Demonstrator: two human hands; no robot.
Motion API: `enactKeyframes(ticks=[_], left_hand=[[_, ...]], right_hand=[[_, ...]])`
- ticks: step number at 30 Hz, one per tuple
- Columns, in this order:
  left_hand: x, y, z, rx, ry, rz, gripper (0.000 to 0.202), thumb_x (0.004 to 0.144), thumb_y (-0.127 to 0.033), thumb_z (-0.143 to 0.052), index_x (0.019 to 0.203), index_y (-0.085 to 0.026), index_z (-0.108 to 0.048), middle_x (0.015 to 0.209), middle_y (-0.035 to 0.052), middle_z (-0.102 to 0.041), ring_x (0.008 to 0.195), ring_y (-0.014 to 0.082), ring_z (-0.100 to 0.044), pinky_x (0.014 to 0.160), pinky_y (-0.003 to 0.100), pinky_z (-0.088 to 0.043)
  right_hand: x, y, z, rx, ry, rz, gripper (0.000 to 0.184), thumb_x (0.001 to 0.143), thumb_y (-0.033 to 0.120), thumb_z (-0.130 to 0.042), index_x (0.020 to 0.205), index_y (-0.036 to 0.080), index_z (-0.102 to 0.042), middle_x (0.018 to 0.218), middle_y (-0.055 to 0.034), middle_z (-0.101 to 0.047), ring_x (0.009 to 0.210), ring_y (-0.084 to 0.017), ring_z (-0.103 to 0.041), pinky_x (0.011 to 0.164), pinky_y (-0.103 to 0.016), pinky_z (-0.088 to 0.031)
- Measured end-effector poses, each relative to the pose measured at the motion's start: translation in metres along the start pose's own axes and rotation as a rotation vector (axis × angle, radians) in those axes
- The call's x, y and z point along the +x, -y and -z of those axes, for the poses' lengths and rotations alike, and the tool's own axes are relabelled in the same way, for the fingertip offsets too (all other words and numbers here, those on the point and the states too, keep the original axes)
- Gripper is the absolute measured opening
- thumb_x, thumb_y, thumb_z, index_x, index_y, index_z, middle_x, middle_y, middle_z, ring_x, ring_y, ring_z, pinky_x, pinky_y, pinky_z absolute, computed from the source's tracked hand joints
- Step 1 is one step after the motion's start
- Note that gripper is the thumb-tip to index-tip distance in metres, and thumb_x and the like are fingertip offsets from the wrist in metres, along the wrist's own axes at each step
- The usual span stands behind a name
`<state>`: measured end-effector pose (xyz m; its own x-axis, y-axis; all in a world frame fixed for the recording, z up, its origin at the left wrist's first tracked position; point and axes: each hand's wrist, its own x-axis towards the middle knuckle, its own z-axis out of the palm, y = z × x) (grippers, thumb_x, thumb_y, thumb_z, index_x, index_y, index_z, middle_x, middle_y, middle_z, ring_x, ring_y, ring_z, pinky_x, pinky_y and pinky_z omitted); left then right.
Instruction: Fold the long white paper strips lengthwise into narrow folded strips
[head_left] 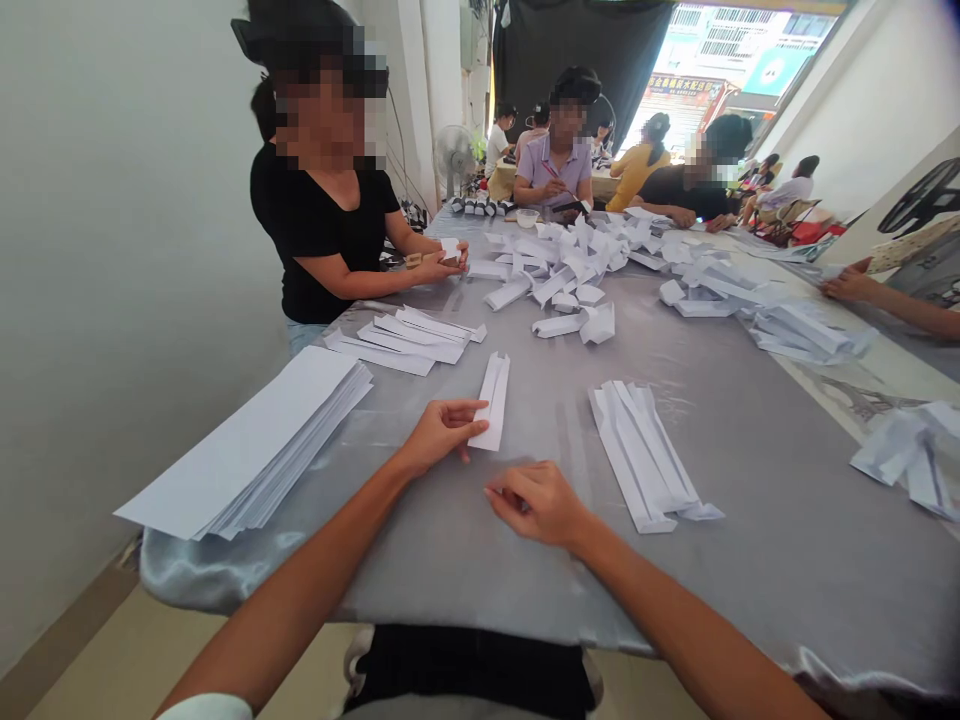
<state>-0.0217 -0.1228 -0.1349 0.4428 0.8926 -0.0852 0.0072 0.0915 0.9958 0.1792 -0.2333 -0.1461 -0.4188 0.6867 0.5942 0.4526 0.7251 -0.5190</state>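
Observation:
My left hand [444, 432] pinches a narrow folded paper strip [493, 395] by its lower left edge, thumb on top and fingers around it. The strip tilts slightly above the grey tablecloth, and its top end is notched by folds. Just below and to the right, my right hand [538, 500] is curled with thumb and fingertips close together. Whether anything small sits between those fingertips cannot be made out. Right of it lie several folded paper strips [643, 455] side by side. A stack of flat white paper sheets [262, 430] rests at the table's left edge.
Folded strips [416, 338] lie beyond the sheet stack. Farther back spreads a heap of folded paper pieces [570, 260]. A person in black [337, 220] at the left holds a small paper piece. Other people sit around the grey table [750, 560], one arm [892, 295] reaching in from the right.

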Motion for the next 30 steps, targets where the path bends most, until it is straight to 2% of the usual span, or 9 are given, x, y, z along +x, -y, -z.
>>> enactKeyframes(ticks=[3, 5, 8, 11, 13, 18, 23, 27, 30], left_hand=[[-0.005, -0.004, -0.010, 0.024, 0.079, 0.043, 0.093, 0.070, -0.043, -0.096, 0.151, -0.015, -0.060, 0.087, 0.0050, -0.074, 0.062, 0.0145, -0.065, 0.041, 0.021, -0.051], [-0.008, -0.004, -0.017, 0.050, 0.134, 0.071, 0.093, 0.073, -0.043, -0.094, 0.152, -0.014, -0.057, 0.093, 0.0074, -0.075, 0.060, 0.0141, -0.065, 0.039, 0.020, -0.049], [-0.012, -0.001, -0.030, 0.081, 0.226, 0.143, 0.097, 0.076, -0.045, -0.092, 0.158, -0.017, -0.048, 0.100, 0.0090, -0.076, 0.061, 0.0157, -0.068, 0.038, 0.019, -0.046], [-0.014, -0.002, -0.044, 0.137, 0.273, 0.212, 0.111, 0.072, -0.044, -0.094, 0.164, -0.019, -0.038, 0.095, 0.0053, -0.076, 0.063, 0.0175, -0.070, 0.041, 0.020, -0.045], [-0.013, -0.006, -0.052, 0.204, 0.339, 0.220, 0.111, 0.070, -0.043, -0.095, 0.163, -0.020, -0.039, 0.089, 0.0019, -0.075, 0.062, 0.0171, -0.069, 0.043, 0.021, -0.045], [0.003, -0.018, -0.073, 0.379, 0.623, 0.199, 0.098, 0.072, -0.041, -0.094, 0.152, -0.018, -0.042, 0.071, -0.0016, -0.073, 0.056, 0.0187, -0.068, 0.046, 0.022, -0.043], [0.022, -0.018, -0.112, 0.444, 0.671, 0.157, 0.094, 0.072, -0.040, -0.091, 0.148, -0.014, -0.042, 0.068, 0.0006, -0.074, 0.039, 0.0179, -0.057, 0.042, 0.028, -0.037], [0.029, -0.018, -0.148, 0.468, 0.700, 0.192, 0.118, 0.075, -0.042, -0.089, 0.161, -0.007, -0.017, 0.074, 0.0051, -0.078, 0.036, 0.0165, -0.051, 0.041, 0.030, -0.036], [0.032, -0.018, -0.171, 0.419, 0.705, 0.198, 0.130, 0.075, -0.043, -0.090, 0.164, -0.004, -0.004, 0.076, 0.0057, -0.077, 0.039, 0.0166, -0.055, 0.041, 0.029, -0.037]], right_hand=[[-0.001, 0.009, -0.003, -0.059, 0.030, 0.118, 0.018, 0.100, 0.020, -0.055, 0.086, 0.025, -0.064, 0.058, 0.0046, -0.058, 0.048, -0.013, -0.050, 0.053, -0.027, -0.038], [-0.002, 0.013, -0.006, -0.092, 0.022, 0.193, 0.017, 0.099, 0.018, -0.056, 0.085, 0.024, -0.062, 0.058, 0.0048, -0.058, 0.049, -0.013, -0.052, 0.052, -0.027, -0.038], [-0.004, 0.016, -0.014, -0.146, -0.014, 0.289, 0.017, 0.099, 0.019, -0.057, 0.083, 0.023, -0.063, 0.058, 0.0045, -0.059, 0.050, -0.013, -0.054, 0.053, -0.028, -0.038], [-0.007, 0.017, -0.024, -0.195, -0.018, 0.336, 0.022, 0.099, 0.023, -0.057, 0.077, 0.022, -0.062, 0.055, 0.0043, -0.058, 0.048, -0.012, -0.051, 0.053, -0.029, -0.036], [-0.009, 0.018, -0.030, -0.213, -0.001, 0.355, 0.025, 0.097, 0.025, -0.057, 0.072, 0.023, -0.059, 0.053, 0.0049, -0.056, 0.046, -0.012, -0.048, 0.051, -0.030, -0.034], [-0.015, 0.023, -0.039, -0.248, 0.044, 0.402, 0.029, 0.095, 0.028, -0.056, 0.067, 0.023, -0.054, 0.050, 0.0065, -0.054, 0.042, -0.012, -0.047, 0.045, -0.032, -0.026], [-0.019, 0.027, -0.042, -0.291, 0.128, 0.404, 0.030, 0.098, 0.032, -0.055, 0.069, 0.023, -0.056, 0.052, 0.0062, -0.057, 0.044, -0.012, -0.052, 0.042, -0.031, -0.021], [-0.017, 0.027, -0.039, -0.305, 0.206, 0.357, 0.030, 0.097, 0.034, -0.058, 0.070, 0.023, -0.057, 0.054, 0.0059, -0.060, 0.047, -0.012, -0.056, 0.043, -0.030, -0.022], [-0.015, 0.026, -0.037, -0.300, 0.240, 0.358, 0.027, 0.096, 0.030, -0.059, 0.071, 0.023, -0.057, 0.057, 0.0061, -0.062, 0.048, -0.011, -0.054, 0.044, -0.030, -0.023]])
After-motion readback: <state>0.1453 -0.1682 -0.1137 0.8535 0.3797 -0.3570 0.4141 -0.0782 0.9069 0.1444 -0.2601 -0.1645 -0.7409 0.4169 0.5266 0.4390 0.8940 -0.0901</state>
